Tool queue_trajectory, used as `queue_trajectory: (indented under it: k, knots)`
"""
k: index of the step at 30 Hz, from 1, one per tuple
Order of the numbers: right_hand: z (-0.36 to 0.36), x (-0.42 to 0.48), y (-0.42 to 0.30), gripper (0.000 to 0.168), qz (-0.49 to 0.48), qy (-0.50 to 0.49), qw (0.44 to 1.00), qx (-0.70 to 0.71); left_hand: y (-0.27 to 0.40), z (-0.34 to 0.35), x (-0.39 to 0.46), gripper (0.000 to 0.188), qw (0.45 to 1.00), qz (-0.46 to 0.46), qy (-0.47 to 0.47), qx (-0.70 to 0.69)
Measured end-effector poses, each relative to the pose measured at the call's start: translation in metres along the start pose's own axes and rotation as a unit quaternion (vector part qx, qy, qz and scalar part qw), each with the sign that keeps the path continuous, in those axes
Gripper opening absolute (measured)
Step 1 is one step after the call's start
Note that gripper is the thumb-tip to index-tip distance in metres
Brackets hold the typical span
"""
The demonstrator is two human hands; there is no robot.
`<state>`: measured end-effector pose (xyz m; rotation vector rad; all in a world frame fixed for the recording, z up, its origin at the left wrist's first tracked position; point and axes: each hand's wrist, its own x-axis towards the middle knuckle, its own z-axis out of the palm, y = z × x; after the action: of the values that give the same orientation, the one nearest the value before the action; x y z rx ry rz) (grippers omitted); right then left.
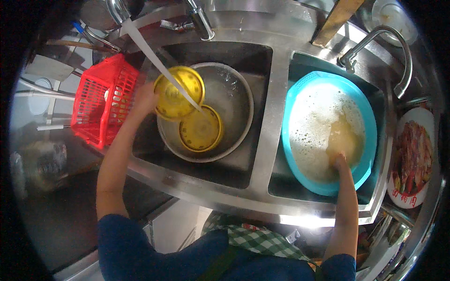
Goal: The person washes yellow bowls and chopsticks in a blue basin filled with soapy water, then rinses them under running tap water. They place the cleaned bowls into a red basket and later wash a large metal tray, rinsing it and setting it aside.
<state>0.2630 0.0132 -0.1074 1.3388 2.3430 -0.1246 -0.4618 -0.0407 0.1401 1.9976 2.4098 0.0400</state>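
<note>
My left hand [148, 95] grips the rim of a yellow round dish [167, 98] above a round metal basin [239, 130] in the left sink. A stream of water [154, 58] runs from the tap past this dish. Below it, a second yellow dish [201, 131] is in the basin, partly covered by the first. My right hand [339, 159] dips into cloudy, foamy water [309, 116] inside a turquoise plastic tub [291, 154] in the right sink. Its fingers are hidden under the surface, so I cannot see whether they hold anything.
A red plastic basket [102, 102] stands at the left sink's edge, close to my left forearm. A steel divider [263, 130] separates the sinks. Behind the tub rises a curved tap [404, 52]; a wooden post [337, 23] stands beside it. An oval food picture [413, 158] is at right.
</note>
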Motion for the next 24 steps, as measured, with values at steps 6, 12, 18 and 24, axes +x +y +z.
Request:
queue_trajectory:
  k: [6,12,18,24]
  knots:
    - [0.008,0.012,0.001,0.02,0.017,-0.015,1.0,0.006,0.037,0.029,-0.066,0.034,0.823,-0.31,-0.35,-0.323]
    - [0.085,-0.014,0.053,0.022,0.107,0.065,0.992,0.029,0.065,0.075,-0.072,0.041,0.839,-0.26,-0.299,-0.372]
    - [-0.018,0.011,-0.021,0.022,0.009,-0.025,0.999,0.02,0.044,0.098,-0.113,0.045,0.334,-0.457,-0.32,-0.759]
    - [0.046,-0.002,0.006,0.021,0.094,-0.023,0.993,0.07,0.089,0.11,-0.096,0.051,0.259,-0.412,-0.239,-0.84]
